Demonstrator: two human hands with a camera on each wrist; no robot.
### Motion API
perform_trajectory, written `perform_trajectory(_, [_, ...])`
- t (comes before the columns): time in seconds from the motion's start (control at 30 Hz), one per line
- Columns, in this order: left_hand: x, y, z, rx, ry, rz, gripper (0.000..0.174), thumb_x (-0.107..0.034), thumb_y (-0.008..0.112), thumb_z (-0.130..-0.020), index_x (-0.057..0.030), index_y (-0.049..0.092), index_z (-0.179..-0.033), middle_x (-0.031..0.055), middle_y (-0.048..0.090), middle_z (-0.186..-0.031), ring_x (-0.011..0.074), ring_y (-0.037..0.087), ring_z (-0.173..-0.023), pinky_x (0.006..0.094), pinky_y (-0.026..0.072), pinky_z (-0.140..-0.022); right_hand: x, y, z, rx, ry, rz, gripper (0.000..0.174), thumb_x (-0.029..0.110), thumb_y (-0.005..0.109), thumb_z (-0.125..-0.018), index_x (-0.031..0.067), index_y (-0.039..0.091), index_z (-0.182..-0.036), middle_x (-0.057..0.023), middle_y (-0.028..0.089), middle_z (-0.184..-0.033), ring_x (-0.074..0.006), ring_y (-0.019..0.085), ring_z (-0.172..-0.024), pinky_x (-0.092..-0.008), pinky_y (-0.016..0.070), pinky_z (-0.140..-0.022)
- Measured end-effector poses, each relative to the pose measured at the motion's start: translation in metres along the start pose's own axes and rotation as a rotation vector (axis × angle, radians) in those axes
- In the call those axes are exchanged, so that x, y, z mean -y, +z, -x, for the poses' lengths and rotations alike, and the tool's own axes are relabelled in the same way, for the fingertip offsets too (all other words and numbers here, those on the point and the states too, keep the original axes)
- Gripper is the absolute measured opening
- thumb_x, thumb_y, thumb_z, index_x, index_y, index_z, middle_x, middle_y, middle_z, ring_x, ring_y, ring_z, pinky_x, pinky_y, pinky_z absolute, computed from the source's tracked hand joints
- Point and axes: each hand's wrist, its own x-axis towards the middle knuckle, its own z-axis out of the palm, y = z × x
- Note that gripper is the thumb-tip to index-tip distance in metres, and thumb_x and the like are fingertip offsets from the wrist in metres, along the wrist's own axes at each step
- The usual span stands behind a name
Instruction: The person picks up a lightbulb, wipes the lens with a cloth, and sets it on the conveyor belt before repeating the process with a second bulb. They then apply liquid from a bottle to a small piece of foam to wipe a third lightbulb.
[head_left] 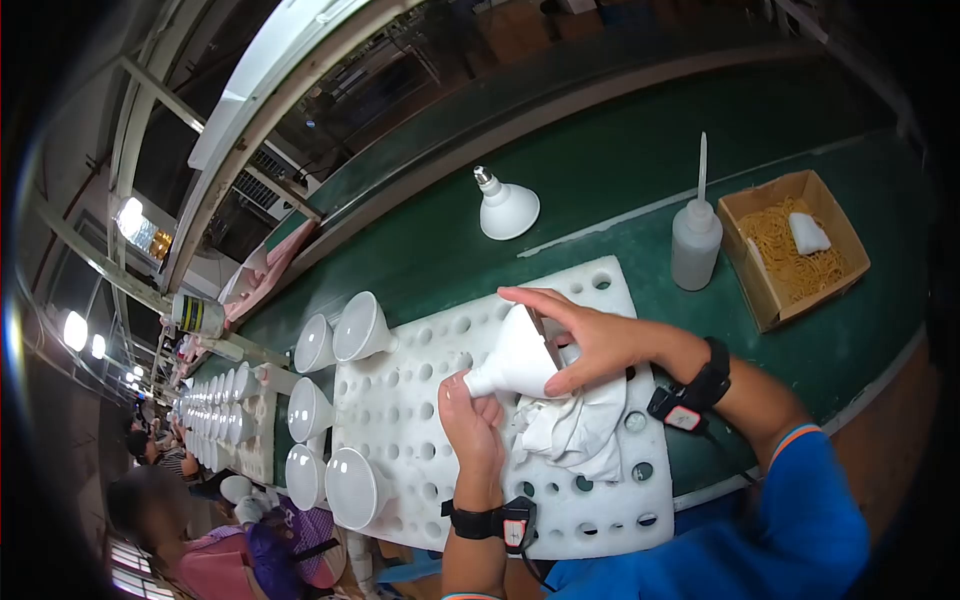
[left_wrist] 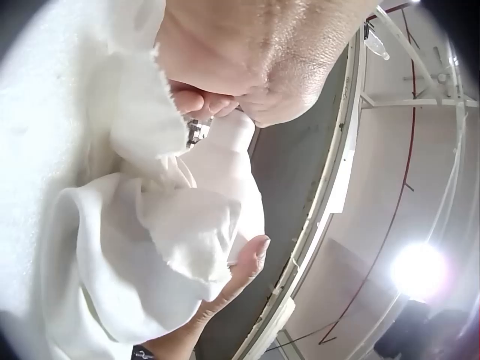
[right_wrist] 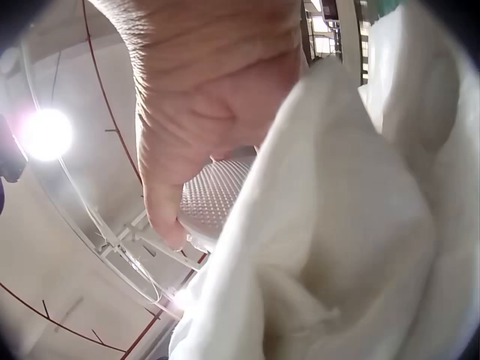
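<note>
Both hands hold a white reflector lamp bulb [head_left: 520,352] tilted over a white foam board [head_left: 405,425] with rows of holes. My left hand [head_left: 470,425] has its fingers curled round the narrow base end; a bit of metal screw cap [left_wrist: 196,133] shows beside them in the left wrist view. Across the wide end, my right hand [head_left: 600,345] grips the rim between thumb and fingers. The dimpled lens [right_wrist: 214,196] faces that palm in the right wrist view. A crumpled white cloth [head_left: 575,435] lies on the board beneath the bulb and hides part of it in both wrist views.
Several bulbs [head_left: 357,488] stand along the board's left side. One bulb [head_left: 510,210] rests lens-down on the green bench [head_left: 430,255]. A squeeze bottle [head_left: 696,247] and a cardboard box [head_left: 765,300] of rubber bands stand at right. Another person [head_left: 215,560] sits at lower left.
</note>
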Motion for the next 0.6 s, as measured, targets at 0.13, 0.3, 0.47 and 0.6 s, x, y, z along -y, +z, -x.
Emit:
perform_trajectory(0.13, [-0.002, 0.001, -0.001, -0.001, 0.015, -0.009, 0.031, -0.035, 0.044, -0.099, -0.0040, 0.048, -0.100, -0.0031, 0.035, -0.062, 0.0051, 0.028, -0.048, 0.0219, 0.0239, -0.043, -0.005, -0.014, 0.002, 0.070, 0.064, -0.118, 0.102, 0.017, 0.073, -0.066, 0.0193, 0.015, -0.151, -0.0137, 0.022, -0.148, -0.0301, 0.032, -0.134, -0.0438, 0.0397, -0.102])
perform_trajectory(0.3, [-0.001, -0.010, -0.003, -0.050, -0.025, -0.053, 0.029, -0.034, 0.045, -0.098, -0.0051, 0.048, -0.101, 0.0006, 0.048, -0.073, 0.0066, 0.036, -0.053, 0.0226, 0.0267, -0.046, -0.005, -0.006, -0.001, 0.068, 0.060, -0.080, 0.101, 0.011, 0.069, -0.064, 0.0197, 0.017, -0.150, -0.0124, 0.024, -0.147, -0.0277, 0.034, -0.132, -0.0425, 0.0423, -0.100])
perform_trajectory(0.47, [-0.001, -0.011, -0.004, -0.072, -0.068, -0.042, 0.027, -0.033, 0.046, -0.098, -0.0059, 0.049, -0.101, 0.0014, 0.052, -0.081, 0.0073, 0.047, -0.062, 0.0215, 0.0341, -0.049, 0.004, -0.002, 0.002, 0.030, -0.006, 0.091, 0.102, 0.004, 0.069, -0.063, 0.0174, 0.017, -0.150, -0.0106, 0.023, -0.146, -0.0262, 0.037, -0.129, -0.0423, 0.0433, -0.102])
perform_trajectory(0.6, [0.005, -0.015, -0.003, -0.077, 0.027, -0.070, 0.025, -0.031, 0.049, -0.096, -0.0068, 0.047, -0.098, 0.0019, 0.052, -0.083, 0.0080, 0.050, -0.067, 0.0213, 0.0370, -0.051, 0.006, 0.001, 0.003, 0.007, -0.062, 0.104, 0.092, 0.005, 0.069, -0.063, 0.0145, 0.027, -0.145, -0.0103, 0.025, -0.144, -0.0258, 0.037, -0.129, -0.0413, 0.0441, -0.102])
